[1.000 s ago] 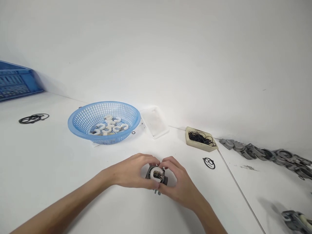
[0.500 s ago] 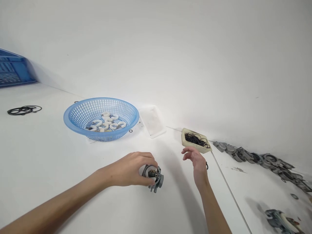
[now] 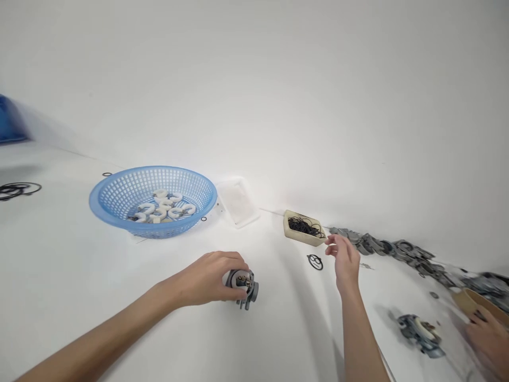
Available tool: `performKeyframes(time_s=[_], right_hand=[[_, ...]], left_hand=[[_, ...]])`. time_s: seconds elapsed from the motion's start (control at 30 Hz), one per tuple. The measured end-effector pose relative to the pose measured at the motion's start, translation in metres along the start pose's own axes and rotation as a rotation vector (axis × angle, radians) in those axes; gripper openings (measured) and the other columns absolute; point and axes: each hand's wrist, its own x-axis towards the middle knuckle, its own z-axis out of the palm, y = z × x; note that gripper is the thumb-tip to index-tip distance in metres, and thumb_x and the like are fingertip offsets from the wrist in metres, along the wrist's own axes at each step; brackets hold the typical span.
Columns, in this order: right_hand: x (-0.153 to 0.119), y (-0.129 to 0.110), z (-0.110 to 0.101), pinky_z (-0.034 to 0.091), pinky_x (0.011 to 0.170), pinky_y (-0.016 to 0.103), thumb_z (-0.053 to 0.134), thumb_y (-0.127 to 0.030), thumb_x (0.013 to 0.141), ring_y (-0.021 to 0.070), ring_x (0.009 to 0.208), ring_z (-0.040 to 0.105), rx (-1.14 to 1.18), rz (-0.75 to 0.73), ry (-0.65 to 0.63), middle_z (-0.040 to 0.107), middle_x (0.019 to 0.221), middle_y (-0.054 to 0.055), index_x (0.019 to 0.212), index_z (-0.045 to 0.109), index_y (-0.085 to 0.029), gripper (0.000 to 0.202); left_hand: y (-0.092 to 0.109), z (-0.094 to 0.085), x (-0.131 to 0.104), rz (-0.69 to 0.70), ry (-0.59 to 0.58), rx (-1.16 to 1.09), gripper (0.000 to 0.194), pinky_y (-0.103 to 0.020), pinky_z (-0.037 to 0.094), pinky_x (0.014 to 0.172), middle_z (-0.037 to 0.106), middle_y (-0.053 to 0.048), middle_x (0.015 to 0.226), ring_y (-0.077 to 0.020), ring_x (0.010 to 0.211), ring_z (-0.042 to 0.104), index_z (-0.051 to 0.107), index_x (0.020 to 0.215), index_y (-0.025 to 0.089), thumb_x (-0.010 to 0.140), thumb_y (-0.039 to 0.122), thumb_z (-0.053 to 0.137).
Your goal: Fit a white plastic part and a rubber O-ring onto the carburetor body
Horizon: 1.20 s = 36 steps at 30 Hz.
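L grip [image 3: 207,276] clasps carburetor [image 3: 242,285]; R [image 3: 345,259] (seemingly) empty.

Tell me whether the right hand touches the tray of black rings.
Apart. The head view shows white table between the right hand and the tray of black rings.

Basket [image 3: 119,209] left — ring tray [image 3: 304,229] right

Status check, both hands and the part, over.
Left hand gripping grey assembly on table. Right hand open, empty, beside tray of black rings. Another person's hand at right edge, clear.
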Motion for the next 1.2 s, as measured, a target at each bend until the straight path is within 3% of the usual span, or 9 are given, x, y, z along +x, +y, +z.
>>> performKeyframes(time_s=[0.1,0.2,0.33,0.57,0.73,0.87,1.03,1.1,1.2], right_hand=[[0.012,0.005,-0.025,0.046,0.071,0.03,0.067,-0.049,0.082,0.0188,0.073,0.059,-0.254,0.059,-0.171,0.07,0.093,0.008,0.092,0.073,-0.017,0.034],[0.019,0.007,-0.031,0.038,0.065,0.026,0.074,-0.028,0.072,0.0174,0.07,0.057,-0.457,0.086,-0.428,0.069,0.079,0.004,0.07,0.073,-0.019,0.01],[0.027,0.008,-0.021,0.033,0.06,0.022,0.077,-0.017,0.076,0.0115,0.063,0.05,-0.597,0.066,-0.569,0.062,0.069,0.0,0.066,0.066,-0.014,0.015],[0.036,0.014,-0.002,0.023,0.049,0.023,0.062,-0.034,0.105,0.0071,0.047,0.028,-0.593,-0.014,-0.511,0.039,0.053,-0.004,0.058,0.047,-0.018,0.051],[0.041,-0.001,0.01,0.017,0.046,0.019,0.077,-0.025,0.091,0.0043,0.043,0.019,-0.691,-0.036,-0.557,0.033,0.049,-0.01,0.057,0.044,-0.015,0.048],[0.048,-0.038,-0.001,0.016,0.048,0.023,0.077,-0.009,0.064,0.0066,0.045,0.032,-0.71,-0.107,-0.571,0.047,0.05,-0.004,0.05,0.049,-0.016,0.032],[0.027,-0.087,-0.013,0.04,0.061,0.027,0.066,-0.03,0.08,0.0167,0.068,0.057,-0.54,-0.222,-0.474,0.063,0.071,0.0,0.073,0.066,-0.02,0.012],[0.001,-0.098,-0.001,0.049,0.074,0.029,0.065,-0.035,0.081,0.0192,0.079,0.064,-0.432,-0.265,-0.445,0.068,0.081,0.001,0.081,0.069,-0.02,0.015],[-0.043,-0.104,0.032,0.053,0.073,0.032,0.066,-0.03,0.083,0.0201,0.075,0.065,-0.13,-0.395,-0.433,0.068,0.079,0.004,0.081,0.068,-0.019,0.012]], left_hand=[[-0.005,0.002,0.001,0.009,0.002,-0.014,0.026,-0.03,0.048,0.088,0.074,0.001,0.116,-0.023,0.1,0.07,0.078,0.114,0.03,0.091,0.043,0.074],[-0.006,0.004,0.001,0.022,0.007,-0.002,0.026,-0.029,0.049,0.087,0.074,0.001,0.117,-0.0222,0.1,0.07,0.078,0.115,0.031,0.091,0.043,0.073],[-0.006,0.004,0.001,0.039,0.015,0.01,0.024,-0.029,0.048,0.084,0.074,0.001,0.115,-0.0213,0.097,0.07,0.078,0.113,0.03,0.091,0.039,0.072],[-0.006,0.005,0.002,0.051,0.02,0.009,0.024,-0.029,0.047,0.082,0.075,0.0,0.113,-0.0218,0.097,0.071,0.078,0.111,0.029,0.09,0.04,0.074],[-0.006,0.006,0.001,0.068,0.033,0.018,0.023,-0.029,0.046,0.08,0.075,0.0,0.113,-0.0222,0.097,0.071,0.078,0.109,0.029,0.089,0.04,0.075],[-0.004,0.005,0.0,0.059,0.036,0.015,0.023,-0.03,0.046,0.08,0.075,0.0,0.112,-0.023,0.097,0.071,0.077,0.108,0.029,0.089,0.041,0.075],[0.0,0.002,-0.001,0.033,0.023,0.014,0.033,-0.031,0.048,0.082,0.075,-0.002,0.112,-0.0247,0.098,0.071,0.075,0.111,0.027,0.083,0.045,0.078],[0.0,0.003,-0.001,0.031,0.03,0.018,0.031,-0.031,0.049,0.085,0.075,-0.002,0.112,-0.0248,0.098,0.071,0.074,0.111,0.027,0.083,0.041,0.076],[-0.001,0.006,0.001,0.031,0.045,0.029,0.031,-0.032,0.05,0.089,0.074,-0.002,0.109,-0.0242,0.096,0.071,0.072,0.112,0.026,0.082,0.036,0.074]])
